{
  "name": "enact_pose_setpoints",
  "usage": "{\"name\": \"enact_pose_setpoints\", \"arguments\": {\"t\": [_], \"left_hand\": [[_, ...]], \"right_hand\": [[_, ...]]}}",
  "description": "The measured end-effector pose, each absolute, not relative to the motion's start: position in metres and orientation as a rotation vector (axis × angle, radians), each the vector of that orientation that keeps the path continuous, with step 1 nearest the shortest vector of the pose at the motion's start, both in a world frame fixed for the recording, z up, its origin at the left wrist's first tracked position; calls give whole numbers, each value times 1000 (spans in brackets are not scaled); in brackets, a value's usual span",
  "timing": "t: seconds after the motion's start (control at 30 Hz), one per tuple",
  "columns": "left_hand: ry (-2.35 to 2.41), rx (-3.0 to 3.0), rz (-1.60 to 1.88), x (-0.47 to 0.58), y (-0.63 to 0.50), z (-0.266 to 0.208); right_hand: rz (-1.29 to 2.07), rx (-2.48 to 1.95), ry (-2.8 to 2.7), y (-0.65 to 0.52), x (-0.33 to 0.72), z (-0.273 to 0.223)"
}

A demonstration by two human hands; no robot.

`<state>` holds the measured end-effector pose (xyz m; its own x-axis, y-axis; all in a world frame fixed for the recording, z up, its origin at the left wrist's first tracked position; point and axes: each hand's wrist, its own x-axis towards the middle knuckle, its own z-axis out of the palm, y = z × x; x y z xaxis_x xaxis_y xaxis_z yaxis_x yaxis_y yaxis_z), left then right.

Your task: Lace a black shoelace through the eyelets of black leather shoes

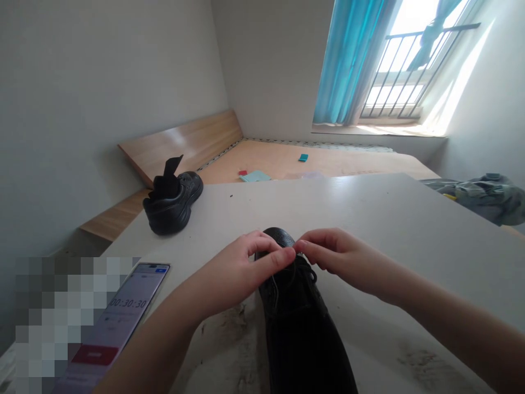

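A black lace-up shoe (305,339) rests on the white table in front of me, its toe pointing away. My left hand (256,262) lies over the left side near the toe, thumb and fingers pinched together at the lacing. From the other side, my right hand (326,249) pinches at the same spot, its fingertips meeting those of the left. Between them is the black shoelace (312,274), with a loop showing below the right fingertips. The exact bit of lace held is mostly hidden by the fingers.
Another black shoe (170,210) with dark stuffing stands at the table's (361,213) far left. A phone (123,317) showing a timer lies by my left forearm. Behind are a bed board (279,150) with small items, crumpled clothes (488,194) at right, and a blue curtain (348,60).
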<state>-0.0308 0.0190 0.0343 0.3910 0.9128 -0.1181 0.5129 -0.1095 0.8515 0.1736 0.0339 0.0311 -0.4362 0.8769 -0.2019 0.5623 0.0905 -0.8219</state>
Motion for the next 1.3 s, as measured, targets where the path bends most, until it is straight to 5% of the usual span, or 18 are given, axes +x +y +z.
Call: {"name": "enact_pose_setpoints", "arguments": {"t": [0.43, 0.73, 0.93, 1.13, 1.3], "left_hand": [[1372, 1758, 578, -26, 12, 35], [1447, 1812, 644, -26, 11, 34], [1646, 2031, 556, -17, 2, 41], [1813, 2239, 421, -6, -2, 37], [1865, 2234, 403, 1, -3, 35]], "right_hand": [[1494, -1125, -2003, 35, 174, 22], [1038, -1237, -2041, 32, 157, 19], [1138, -1089, -1870, 16, 160, 32], [884, -897, -1915, -13, 161, 39], [1206, -917, -1687, -12, 164, 39]]}}
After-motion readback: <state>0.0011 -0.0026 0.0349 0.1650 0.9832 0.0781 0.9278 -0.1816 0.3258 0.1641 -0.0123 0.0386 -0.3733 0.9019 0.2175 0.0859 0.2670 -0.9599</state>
